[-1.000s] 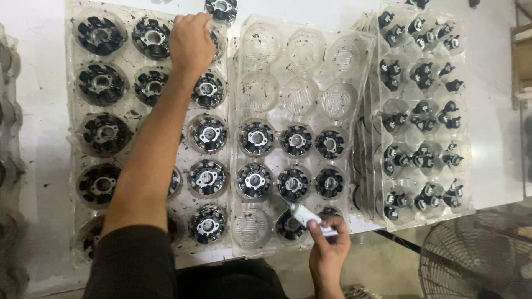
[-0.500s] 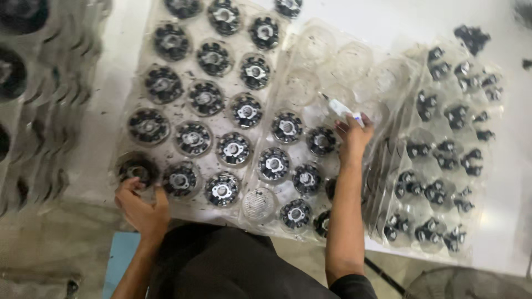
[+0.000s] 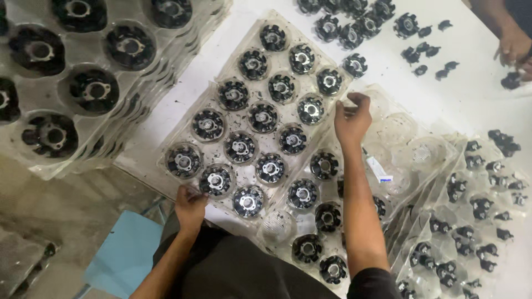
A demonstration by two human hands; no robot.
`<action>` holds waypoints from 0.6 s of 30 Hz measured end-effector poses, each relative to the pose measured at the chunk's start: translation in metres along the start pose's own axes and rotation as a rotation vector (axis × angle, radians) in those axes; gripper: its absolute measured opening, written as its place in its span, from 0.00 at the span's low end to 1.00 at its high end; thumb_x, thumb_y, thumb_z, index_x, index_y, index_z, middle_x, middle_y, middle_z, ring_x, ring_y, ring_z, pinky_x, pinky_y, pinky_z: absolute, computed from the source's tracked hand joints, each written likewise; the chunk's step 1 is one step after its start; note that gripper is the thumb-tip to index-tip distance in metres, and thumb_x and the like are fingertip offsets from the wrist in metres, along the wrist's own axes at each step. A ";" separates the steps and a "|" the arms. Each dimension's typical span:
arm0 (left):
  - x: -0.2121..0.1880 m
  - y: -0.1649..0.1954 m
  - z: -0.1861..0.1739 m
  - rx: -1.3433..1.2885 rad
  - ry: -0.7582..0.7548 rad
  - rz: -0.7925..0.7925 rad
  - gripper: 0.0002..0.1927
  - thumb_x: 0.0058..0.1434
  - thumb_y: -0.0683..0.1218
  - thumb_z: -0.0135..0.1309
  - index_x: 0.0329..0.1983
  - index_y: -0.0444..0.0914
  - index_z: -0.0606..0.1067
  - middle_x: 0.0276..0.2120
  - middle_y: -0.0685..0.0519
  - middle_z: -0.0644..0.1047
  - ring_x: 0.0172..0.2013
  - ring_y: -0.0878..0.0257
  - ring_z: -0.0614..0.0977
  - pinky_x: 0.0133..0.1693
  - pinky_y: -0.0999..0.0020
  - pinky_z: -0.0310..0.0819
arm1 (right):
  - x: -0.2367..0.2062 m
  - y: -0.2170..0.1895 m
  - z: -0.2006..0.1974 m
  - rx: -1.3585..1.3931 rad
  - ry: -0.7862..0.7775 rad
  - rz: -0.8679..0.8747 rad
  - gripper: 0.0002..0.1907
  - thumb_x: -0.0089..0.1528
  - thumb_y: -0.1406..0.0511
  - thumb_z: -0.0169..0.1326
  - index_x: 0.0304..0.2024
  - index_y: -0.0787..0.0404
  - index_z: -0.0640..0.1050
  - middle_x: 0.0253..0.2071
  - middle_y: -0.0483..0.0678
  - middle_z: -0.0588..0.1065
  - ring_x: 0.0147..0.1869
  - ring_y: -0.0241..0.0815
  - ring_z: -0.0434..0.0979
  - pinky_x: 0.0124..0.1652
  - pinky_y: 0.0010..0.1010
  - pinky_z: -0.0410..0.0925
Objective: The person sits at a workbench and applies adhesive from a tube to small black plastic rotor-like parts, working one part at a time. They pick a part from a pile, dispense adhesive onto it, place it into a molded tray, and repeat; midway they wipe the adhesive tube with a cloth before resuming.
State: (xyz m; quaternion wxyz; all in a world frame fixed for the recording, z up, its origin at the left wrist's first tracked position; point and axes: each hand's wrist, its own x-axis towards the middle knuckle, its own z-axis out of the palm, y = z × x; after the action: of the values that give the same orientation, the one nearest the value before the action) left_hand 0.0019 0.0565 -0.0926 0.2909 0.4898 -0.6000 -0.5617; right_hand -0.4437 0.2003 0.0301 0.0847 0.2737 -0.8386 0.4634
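Note:
A clear plastic tray (image 3: 166,145) filled with several round black parts lies at an angle on the white table. My left hand (image 3: 191,202) grips its near edge, beside a black part (image 3: 216,180). My right hand (image 3: 352,117) has its fingers curled on the tray's far right edge. Under and to the right of it lies a second clear tray (image 3: 413,152), half filled with the same black parts and with empty cups at its far end. A small white tube (image 3: 379,169) rests on that second tray just right of my right forearm.
A stack of trays with larger black parts (image 3: 66,83) stands at the left. Trays of small black pieces (image 3: 476,221) lie at the right. Loose black parts (image 3: 354,25) sit at the table's far side, where another person's hand (image 3: 512,47) works. A blue object (image 3: 122,252) is below the table edge.
My right hand has let go of the white tube and moved to the full tray's far edge. My left hand stays at the near edge. The tray now sits more turned in view.

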 end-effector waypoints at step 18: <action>0.015 -0.039 -0.050 0.346 0.128 -0.204 0.22 0.48 0.43 0.64 0.45 0.33 0.71 0.30 0.44 0.77 0.30 0.53 0.79 0.34 0.57 0.74 | 0.105 0.007 0.150 -0.519 -0.243 -0.153 0.13 0.63 0.61 0.60 0.45 0.61 0.77 0.38 0.60 0.79 0.43 0.64 0.79 0.42 0.53 0.69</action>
State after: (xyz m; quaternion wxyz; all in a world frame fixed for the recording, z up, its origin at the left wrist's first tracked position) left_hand 0.0514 0.0276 -0.1227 0.1817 0.6253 -0.6151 -0.4445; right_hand -0.5187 0.0394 -0.0168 0.0855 0.3588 -0.9100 0.1894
